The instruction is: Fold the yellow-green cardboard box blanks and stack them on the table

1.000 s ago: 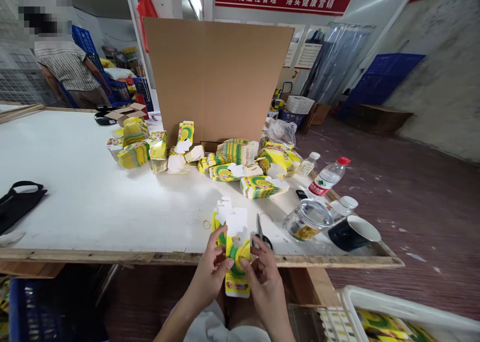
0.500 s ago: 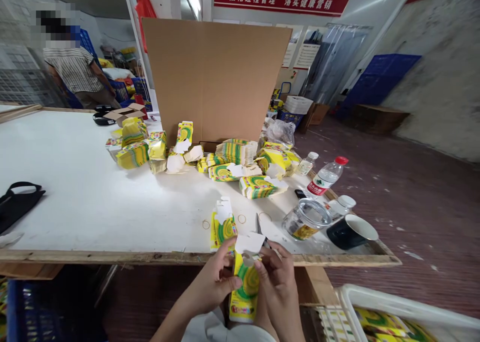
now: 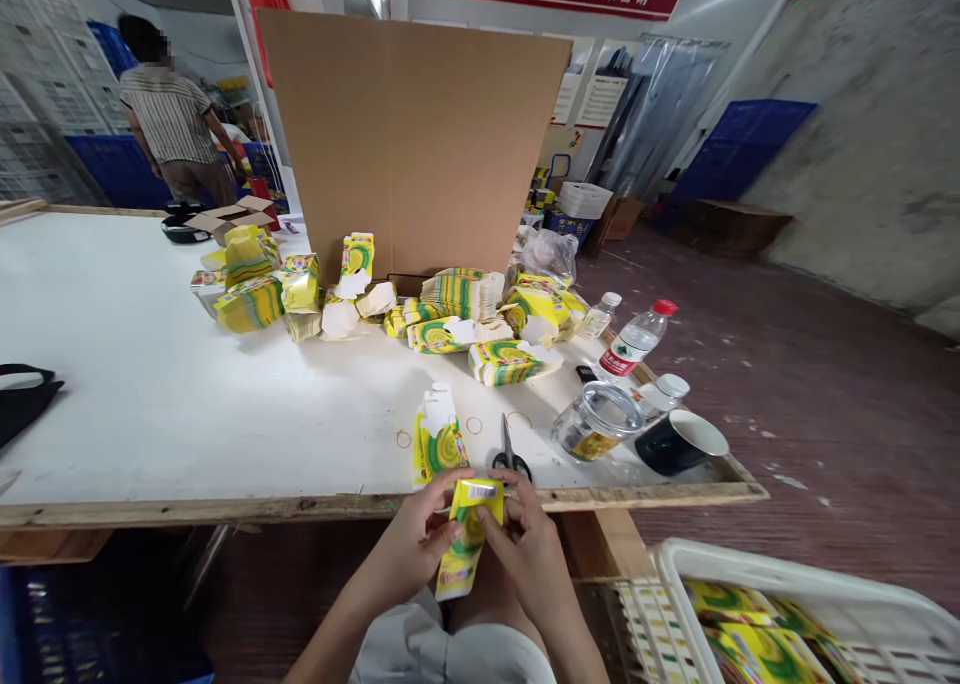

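Both hands hold one small yellow and green carton (image 3: 466,542) below the table's front edge. My left hand (image 3: 417,544) grips its left side with the thumb on the front. My right hand (image 3: 523,541) pinches its right side and top end, where the flap lies folded down. A small stack of flat cartons (image 3: 437,438) with white flaps stands on the table just beyond my hands. Scissors (image 3: 510,456) lie to the right of that stack.
Several piles of flat yellow cartons (image 3: 457,309) lie before an upright brown cardboard sheet (image 3: 412,139). A jar (image 3: 596,421), dark mug (image 3: 677,442) and water bottle (image 3: 634,340) stand at the right. A white crate (image 3: 787,614) of cartons sits low right. A person (image 3: 176,124) stands far left.
The carton's white top flap stood open before; now it is folded down over the end. My hands and the carton stayed low at the table edge, and my view shifted slightly.
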Demonstrator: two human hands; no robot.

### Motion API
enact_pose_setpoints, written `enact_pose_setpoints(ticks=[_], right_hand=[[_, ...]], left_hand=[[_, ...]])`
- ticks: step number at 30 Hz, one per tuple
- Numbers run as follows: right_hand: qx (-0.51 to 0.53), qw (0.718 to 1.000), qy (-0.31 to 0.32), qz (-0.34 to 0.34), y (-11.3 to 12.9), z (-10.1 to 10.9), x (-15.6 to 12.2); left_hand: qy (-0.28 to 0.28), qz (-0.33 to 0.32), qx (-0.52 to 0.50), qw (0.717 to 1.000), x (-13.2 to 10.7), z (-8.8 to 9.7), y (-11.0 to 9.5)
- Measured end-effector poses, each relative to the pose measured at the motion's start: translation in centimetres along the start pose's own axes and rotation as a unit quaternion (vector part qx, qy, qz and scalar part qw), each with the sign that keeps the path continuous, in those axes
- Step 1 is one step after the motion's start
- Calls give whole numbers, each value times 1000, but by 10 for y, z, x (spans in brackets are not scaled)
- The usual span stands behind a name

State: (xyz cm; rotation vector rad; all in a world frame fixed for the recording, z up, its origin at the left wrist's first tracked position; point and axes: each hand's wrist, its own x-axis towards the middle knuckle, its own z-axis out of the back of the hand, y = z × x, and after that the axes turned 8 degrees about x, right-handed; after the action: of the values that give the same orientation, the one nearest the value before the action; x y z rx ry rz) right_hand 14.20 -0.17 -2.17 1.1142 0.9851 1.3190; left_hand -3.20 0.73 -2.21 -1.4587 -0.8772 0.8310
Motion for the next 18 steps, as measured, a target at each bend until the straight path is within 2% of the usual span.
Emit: enact_pose_setpoints(ticks=[4, 9, 14, 18], right_hand=[[-40, 999, 21, -9, -1, -4, 0], [-111, 994, -3, -12, -6, -7, 2], [-44, 998, 14, 32, -8, 0, -1], [-17, 998, -27, 55, -5, 12, -9]], left_hand=[[-4, 8, -34, 999, 0, -2, 1], [-19, 17, -22, 999, 1, -3, 2], [-28, 34, -52, 998, 1, -2, -1], [-9, 42, -54, 998, 2, -14, -2]])
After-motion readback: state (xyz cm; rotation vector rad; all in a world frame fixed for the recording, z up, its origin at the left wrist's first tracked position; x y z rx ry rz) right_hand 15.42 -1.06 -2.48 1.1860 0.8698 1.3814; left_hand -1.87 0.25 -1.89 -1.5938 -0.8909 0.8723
